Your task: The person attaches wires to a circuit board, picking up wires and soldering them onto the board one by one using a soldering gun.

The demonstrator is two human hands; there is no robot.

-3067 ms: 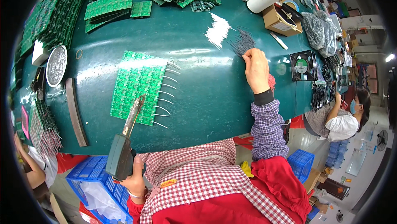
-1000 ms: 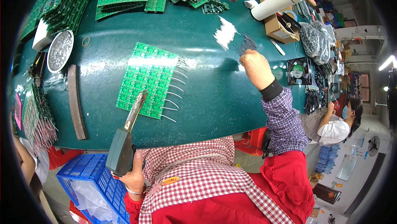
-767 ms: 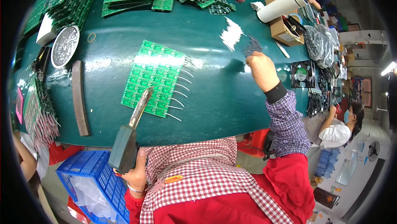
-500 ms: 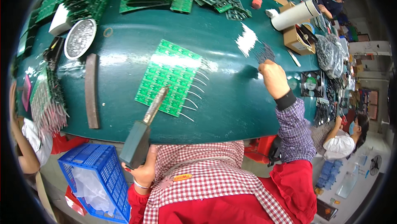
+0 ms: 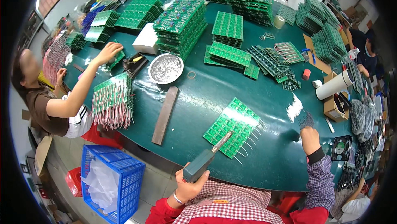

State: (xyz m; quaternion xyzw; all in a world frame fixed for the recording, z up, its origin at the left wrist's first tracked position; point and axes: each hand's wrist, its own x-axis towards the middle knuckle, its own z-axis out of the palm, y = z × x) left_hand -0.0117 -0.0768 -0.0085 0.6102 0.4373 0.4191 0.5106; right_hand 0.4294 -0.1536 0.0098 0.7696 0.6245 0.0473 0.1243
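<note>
Circuit board [image 5: 225,131] lies flat on the counter [image 5: 198,100], directly in front of you, turned slantwise, with short white wires [image 5: 248,146] fanning out from its right edge, probably so they stay clear of the tool. Your left hand [image 5: 191,187] is wrapped around the handle of a soldering iron [image 5: 199,164], gripping well back, likely to keep your fingers off the metal end; the tip hangs over the board, and you can't tell whether it touches. Right of the board, your right hand [image 5: 310,140] is curled at a pile of black wires [image 5: 306,120]; its fingertips are hidden, so how tightly they close and whether they hold a wire can't be told. Loose white wires [image 5: 294,107] lie beyond it, also right of the board, seemingly placed for easy reach.
</note>
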